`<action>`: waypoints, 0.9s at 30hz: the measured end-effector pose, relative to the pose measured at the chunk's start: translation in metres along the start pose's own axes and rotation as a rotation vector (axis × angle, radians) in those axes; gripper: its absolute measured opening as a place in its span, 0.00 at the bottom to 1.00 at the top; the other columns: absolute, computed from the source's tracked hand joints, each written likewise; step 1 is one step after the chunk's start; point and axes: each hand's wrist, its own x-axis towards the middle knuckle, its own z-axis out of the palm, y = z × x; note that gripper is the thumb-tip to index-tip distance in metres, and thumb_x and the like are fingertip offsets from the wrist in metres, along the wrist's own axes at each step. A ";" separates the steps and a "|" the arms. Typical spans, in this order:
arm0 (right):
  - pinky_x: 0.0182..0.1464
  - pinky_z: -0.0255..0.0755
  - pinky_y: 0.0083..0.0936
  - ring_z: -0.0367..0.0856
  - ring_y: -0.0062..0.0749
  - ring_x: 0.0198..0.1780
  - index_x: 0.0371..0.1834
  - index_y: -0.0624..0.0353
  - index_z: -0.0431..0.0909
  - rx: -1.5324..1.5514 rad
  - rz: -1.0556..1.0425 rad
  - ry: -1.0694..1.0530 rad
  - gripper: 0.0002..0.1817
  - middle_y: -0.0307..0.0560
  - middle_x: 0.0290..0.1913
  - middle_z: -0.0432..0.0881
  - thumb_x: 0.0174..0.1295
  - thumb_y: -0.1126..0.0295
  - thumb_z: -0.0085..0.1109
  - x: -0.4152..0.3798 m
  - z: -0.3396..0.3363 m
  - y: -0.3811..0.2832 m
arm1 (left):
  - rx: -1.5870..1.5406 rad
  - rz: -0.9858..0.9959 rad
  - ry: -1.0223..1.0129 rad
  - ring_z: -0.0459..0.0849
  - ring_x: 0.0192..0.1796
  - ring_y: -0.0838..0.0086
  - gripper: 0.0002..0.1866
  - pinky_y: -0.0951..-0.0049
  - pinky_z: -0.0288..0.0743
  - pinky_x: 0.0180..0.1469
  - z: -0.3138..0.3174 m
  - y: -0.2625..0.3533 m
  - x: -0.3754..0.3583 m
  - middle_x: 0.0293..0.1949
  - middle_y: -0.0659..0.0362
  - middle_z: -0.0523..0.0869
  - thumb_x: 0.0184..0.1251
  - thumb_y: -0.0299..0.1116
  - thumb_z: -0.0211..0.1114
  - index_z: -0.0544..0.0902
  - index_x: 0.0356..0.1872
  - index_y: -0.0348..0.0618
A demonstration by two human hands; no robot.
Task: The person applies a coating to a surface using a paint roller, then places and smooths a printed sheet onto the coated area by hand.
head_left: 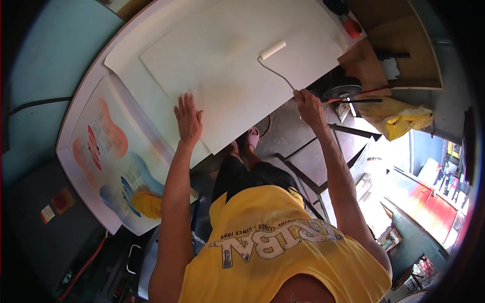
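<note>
My right hand (309,107) is closed around the handle of a small paint roller (273,50). Its white sleeve rests on or just over a large pale sheet (222,65), and a thin bent wire joins it to the handle. On the sheet's near left part lies my left hand (189,119), flat with fingers stretched out and nothing in it. Beneath this sheet is another pale sheet (132,76), whose edge shows along the left.
A printed panel (108,177) with red and blue shapes lies at the left, a yellow cloth (146,204) on its corner. At the right are a black round weight plate (343,88), a yellow plastic bag (404,120) and a dark metal frame (303,174) on the floor.
</note>
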 end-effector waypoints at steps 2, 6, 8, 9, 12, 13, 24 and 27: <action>0.54 0.74 0.55 0.82 0.67 0.50 0.45 0.60 0.83 -0.028 0.042 -0.076 0.21 0.65 0.44 0.85 0.74 0.53 0.50 0.006 -0.004 -0.009 | 0.055 -0.009 -0.009 0.51 0.82 0.45 0.40 0.31 0.52 0.75 0.013 0.002 0.006 0.82 0.49 0.53 0.76 0.41 0.61 0.51 0.82 0.44; 0.54 0.74 0.56 0.81 0.68 0.51 0.45 0.59 0.82 -0.043 0.035 -0.171 0.20 0.65 0.46 0.85 0.74 0.53 0.49 0.004 0.010 -0.032 | 0.021 -0.060 -0.013 0.51 0.82 0.44 0.39 0.30 0.49 0.76 0.017 0.014 0.026 0.81 0.47 0.53 0.77 0.42 0.60 0.52 0.81 0.44; 0.54 0.74 0.56 0.81 0.69 0.51 0.44 0.59 0.81 -0.026 0.031 -0.169 0.20 0.66 0.46 0.85 0.74 0.54 0.48 0.004 0.026 -0.041 | 0.095 -0.086 -0.006 0.55 0.81 0.46 0.39 0.33 0.52 0.75 0.018 0.020 0.035 0.80 0.48 0.56 0.76 0.41 0.60 0.53 0.81 0.44; 0.54 0.73 0.57 0.80 0.69 0.52 0.44 0.59 0.81 -0.021 0.019 -0.166 0.20 0.66 0.45 0.85 0.74 0.54 0.47 0.005 0.032 -0.047 | 0.098 -0.088 0.007 0.57 0.80 0.49 0.39 0.34 0.53 0.75 0.017 0.018 0.037 0.80 0.49 0.59 0.76 0.41 0.60 0.53 0.81 0.44; 0.55 0.73 0.58 0.80 0.73 0.51 0.43 0.60 0.80 0.006 0.024 -0.146 0.20 0.68 0.44 0.84 0.75 0.55 0.46 0.009 0.054 -0.055 | 0.071 -0.063 0.029 0.64 0.77 0.56 0.37 0.36 0.55 0.73 0.017 0.009 0.038 0.77 0.54 0.65 0.77 0.41 0.60 0.55 0.81 0.46; 0.55 0.73 0.58 0.80 0.73 0.51 0.43 0.61 0.80 -0.015 0.032 -0.159 0.20 0.69 0.43 0.84 0.75 0.55 0.46 0.010 0.057 -0.063 | 0.044 -0.041 0.036 0.66 0.76 0.58 0.36 0.36 0.55 0.73 0.018 -0.005 0.039 0.77 0.56 0.67 0.78 0.42 0.59 0.55 0.81 0.48; 0.47 0.76 0.57 0.83 0.68 0.43 0.40 0.60 0.80 -0.072 0.086 -0.157 0.15 0.66 0.37 0.85 0.74 0.59 0.52 -0.092 0.047 -0.003 | 0.060 0.015 0.008 0.70 0.73 0.65 0.34 0.36 0.52 0.73 0.011 -0.018 0.044 0.74 0.64 0.71 0.78 0.39 0.57 0.57 0.81 0.54; 0.43 0.76 0.57 0.83 0.67 0.40 0.40 0.58 0.81 -0.117 0.165 -0.156 0.13 0.65 0.34 0.84 0.73 0.59 0.54 -0.139 0.015 0.016 | 0.061 0.024 0.005 0.69 0.73 0.66 0.34 0.37 0.52 0.73 0.010 -0.018 0.043 0.75 0.64 0.71 0.78 0.39 0.58 0.57 0.81 0.55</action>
